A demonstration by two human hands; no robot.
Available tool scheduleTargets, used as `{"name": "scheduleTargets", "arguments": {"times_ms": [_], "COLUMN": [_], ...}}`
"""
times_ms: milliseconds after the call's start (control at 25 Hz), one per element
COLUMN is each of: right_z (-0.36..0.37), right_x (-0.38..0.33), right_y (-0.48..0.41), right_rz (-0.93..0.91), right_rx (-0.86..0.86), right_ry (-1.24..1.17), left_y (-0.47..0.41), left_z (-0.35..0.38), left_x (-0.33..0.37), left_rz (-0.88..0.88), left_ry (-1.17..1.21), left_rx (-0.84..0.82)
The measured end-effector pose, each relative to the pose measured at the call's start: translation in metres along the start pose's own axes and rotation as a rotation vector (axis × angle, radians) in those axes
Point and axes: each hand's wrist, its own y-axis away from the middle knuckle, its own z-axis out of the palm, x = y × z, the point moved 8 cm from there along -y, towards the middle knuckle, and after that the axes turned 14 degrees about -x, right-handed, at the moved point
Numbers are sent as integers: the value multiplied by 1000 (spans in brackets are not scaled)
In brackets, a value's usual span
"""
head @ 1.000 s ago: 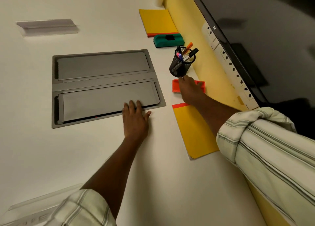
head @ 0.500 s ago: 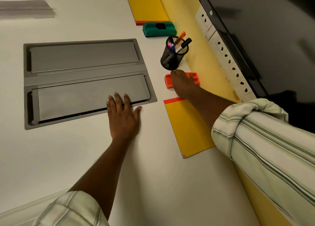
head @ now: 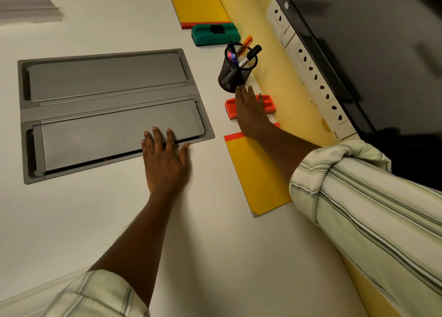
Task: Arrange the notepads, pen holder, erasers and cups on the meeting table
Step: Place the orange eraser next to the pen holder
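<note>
My right hand [head: 250,111] lies flat with straight fingers over the orange eraser [head: 230,108], fingertips at the base of the black mesh pen holder [head: 235,71] full of pens. My left hand [head: 165,158] rests flat on the white table [head: 95,221], fingers on the grey cable box lid [head: 110,112]. A yellow notepad [head: 256,173] with a red strip lies under my right forearm. Farther back sit a green eraser [head: 215,34] and a second yellow notepad [head: 197,3]. No cups are in view.
A yellow wall strip with a white socket row [head: 313,77] runs along the table's right side below a dark screen [head: 370,41]. A blurred grey object [head: 28,9] lies at the far left. A clear edge [head: 28,295] shows at the bottom left.
My right hand's fingers have stretched forward over the orange eraser to the pen holder's base. The left hand stays on the lid. The camera has tilted, cutting off the far cups.
</note>
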Motion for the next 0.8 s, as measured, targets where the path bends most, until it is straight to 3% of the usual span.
{"name": "scheduleTargets", "arguments": {"times_ms": [200, 480, 800], "right_z": [1, 61, 103], "right_x": [-29, -74, -80], "right_y": [36, 145, 245], "right_rz": [-40, -2, -72], "right_rx": [207, 83, 43], "right_ry": [-171, -320, -339], "left_y": [-2, 3, 54], "left_z": [-1, -3, -3], "left_x": [0, -3, 25], "left_rz": [-8, 0, 6], "left_ry": [-2, 87, 120], "left_rx": [7, 22, -84]}}
